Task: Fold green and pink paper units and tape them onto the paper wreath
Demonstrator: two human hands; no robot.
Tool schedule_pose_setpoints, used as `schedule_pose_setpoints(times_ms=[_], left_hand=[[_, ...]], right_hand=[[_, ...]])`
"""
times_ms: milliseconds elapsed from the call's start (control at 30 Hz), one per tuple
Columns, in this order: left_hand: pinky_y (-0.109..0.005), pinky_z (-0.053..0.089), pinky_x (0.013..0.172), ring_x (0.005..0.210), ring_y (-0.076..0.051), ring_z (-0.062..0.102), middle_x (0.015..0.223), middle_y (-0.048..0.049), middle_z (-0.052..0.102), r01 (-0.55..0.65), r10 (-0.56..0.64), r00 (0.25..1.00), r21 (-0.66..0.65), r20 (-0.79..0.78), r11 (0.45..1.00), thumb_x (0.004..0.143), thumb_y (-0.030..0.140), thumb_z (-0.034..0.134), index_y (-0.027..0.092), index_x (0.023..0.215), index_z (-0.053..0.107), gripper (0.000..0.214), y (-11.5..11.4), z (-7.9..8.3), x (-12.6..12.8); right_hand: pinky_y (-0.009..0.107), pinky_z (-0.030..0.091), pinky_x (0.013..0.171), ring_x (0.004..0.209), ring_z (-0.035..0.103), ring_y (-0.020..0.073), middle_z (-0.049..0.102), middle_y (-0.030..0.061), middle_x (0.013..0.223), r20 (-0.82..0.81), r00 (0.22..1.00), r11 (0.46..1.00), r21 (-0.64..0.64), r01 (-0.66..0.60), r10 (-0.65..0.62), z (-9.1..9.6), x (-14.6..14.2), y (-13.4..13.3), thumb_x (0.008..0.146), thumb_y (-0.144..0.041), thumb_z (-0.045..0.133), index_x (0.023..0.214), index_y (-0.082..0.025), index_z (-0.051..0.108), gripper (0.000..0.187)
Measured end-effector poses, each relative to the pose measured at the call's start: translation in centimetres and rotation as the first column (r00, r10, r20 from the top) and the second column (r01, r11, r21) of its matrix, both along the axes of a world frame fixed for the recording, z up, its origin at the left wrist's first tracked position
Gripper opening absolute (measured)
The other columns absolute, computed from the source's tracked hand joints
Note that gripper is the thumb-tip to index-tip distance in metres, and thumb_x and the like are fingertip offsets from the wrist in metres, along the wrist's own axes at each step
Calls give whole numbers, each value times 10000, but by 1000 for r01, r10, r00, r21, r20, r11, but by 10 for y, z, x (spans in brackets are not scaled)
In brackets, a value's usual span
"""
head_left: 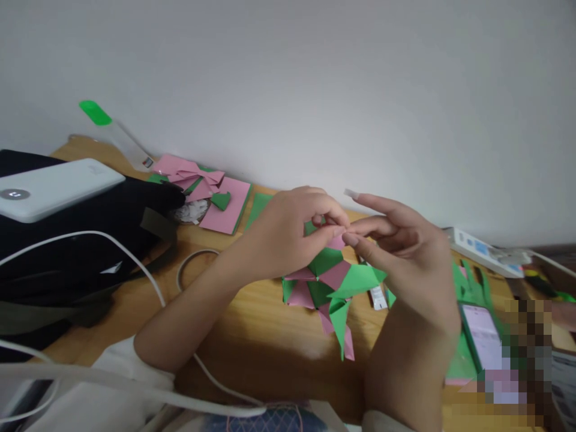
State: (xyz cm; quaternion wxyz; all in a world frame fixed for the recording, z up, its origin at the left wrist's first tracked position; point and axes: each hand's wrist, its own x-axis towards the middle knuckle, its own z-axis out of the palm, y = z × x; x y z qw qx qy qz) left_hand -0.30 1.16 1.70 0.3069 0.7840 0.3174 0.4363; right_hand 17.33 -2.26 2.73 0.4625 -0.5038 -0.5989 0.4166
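Observation:
A folded paper model (321, 282) in green and pink, with several pointed flaps sticking out, hangs between my hands above the wooden table (252, 336). My left hand (288, 231) pinches a pink tip at its top with thumb and forefinger. My right hand (400, 246) meets it there, its thumb and a finger pressed on the same small pink piece while the forefinger stretches out. My fingers partly hide the upper part of the model.
At the left, a white power bank (63, 186) lies on a black bag (90, 258). Pink and green paper sheets (229, 204) sit by the wall. To the right are a power strip (481, 249) and a phone (481, 336). White cables (135, 258) run across the left side.

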Motion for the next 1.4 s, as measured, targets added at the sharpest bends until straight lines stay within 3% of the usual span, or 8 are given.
schedule_pose_setpoints(times_ms=[267,433,567,767,867,1167,1400], left_hand=[[-351,452,872,926,-187,595,892,-66,658,57,-55,998,53,-30,997,884,189,544,156,744,634,170,5,-1,-7],[-336,440,874,884,-168,577,785,-28,601,144,-142,988,40,-62,989,893,215,537,170,721,599,188,4,5,-11],[-319,431,899,878,-157,552,795,-24,568,214,-211,969,9,-128,977,907,226,521,177,724,602,206,2,22,-15],[-371,353,997,1093,-214,485,1047,-45,583,341,-303,885,50,-355,939,927,277,491,199,731,614,244,-5,60,-19],[-377,344,995,1119,-222,461,1040,-36,588,399,-355,829,13,-432,917,918,254,474,200,717,612,250,-9,67,-13],[-307,407,886,928,-172,536,865,-36,613,481,-468,732,-110,-495,870,874,186,440,166,660,570,251,3,35,18],[-253,452,675,696,-137,570,719,-18,612,474,-561,689,-301,-458,828,874,213,472,168,643,576,258,16,20,30]], right_hand=[[261,583,566,652,681,132,733,-18,735,-46,998,998,44,-35,37,1,0,-3,773,-144,735,1146,-238,641,397],[251,554,518,632,665,131,732,-19,727,-117,991,998,14,-60,61,5,-3,-8,760,-151,740,1118,-250,648,383],[260,555,573,636,664,126,733,-21,703,-186,980,996,-52,-75,64,15,-3,-14,749,-142,745,1093,-239,656,369],[254,499,505,542,609,109,714,-36,667,-237,967,979,-153,-133,94,37,6,-27,720,-167,769,1052,-244,675,354],[244,481,504,543,616,107,724,-38,667,-281,953,965,-193,-175,117,35,13,-33,707,-167,770,1086,-248,643,408],[210,458,478,500,579,88,712,-52,617,-432,902,946,-297,-128,-14,-11,29,-39,637,-159,793,1161,-216,539,585],[178,455,471,532,645,101,723,-41,614,-516,849,915,-385,-117,-109,-30,37,-34,601,-137,814,1206,-180,508,679]])
